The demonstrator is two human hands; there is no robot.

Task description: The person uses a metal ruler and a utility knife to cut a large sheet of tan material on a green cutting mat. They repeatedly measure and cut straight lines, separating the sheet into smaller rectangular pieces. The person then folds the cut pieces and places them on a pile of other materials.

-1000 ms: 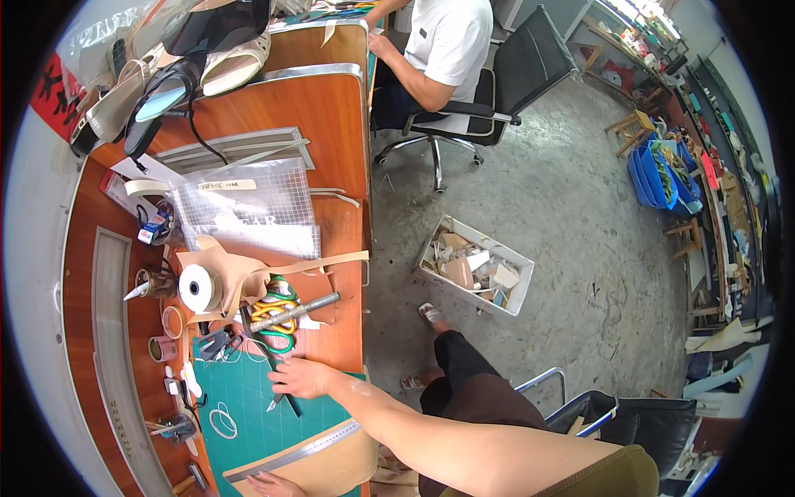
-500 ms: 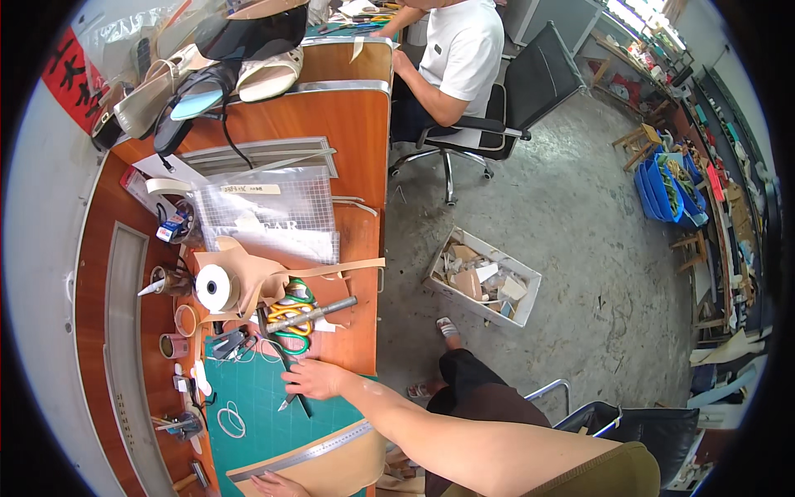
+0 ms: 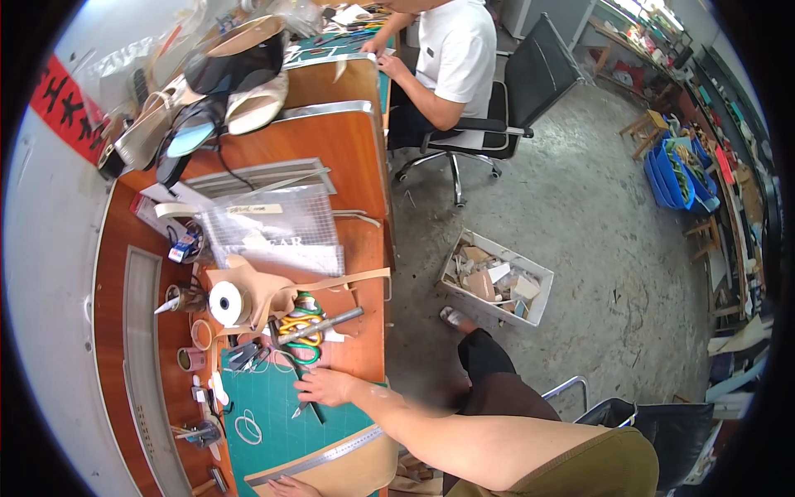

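My left hand [image 3: 291,487] lies flat at the lower edge with its fingers stretched out, on a tan sheet [image 3: 352,469] and against the steel ruler [image 3: 331,454] that lies across it. Part of that hand is cut off by the frame. My right hand [image 3: 327,387] is above the green cutting mat [image 3: 277,439], fingers closed around a slim silver pen-like tool [image 3: 296,411] whose pointed tip shows below them. A dark, narrow tool [image 3: 316,412] lies on the mat under the same hand. The fingers hide the middle of both tools.
A hammer [image 3: 331,322], scissors [image 3: 306,354] and a white spool [image 3: 229,303] lie beyond the mat. Sandals [image 3: 257,103] stand on a ledge. A person [image 3: 451,58] works at the far desk. A box of scraps [image 3: 497,277] sits on the floor.
The whole view has shifted slightly, so the desk appears a little further right. My leg beside the desk has moved. Both hands keep nearly the same places on the desk.
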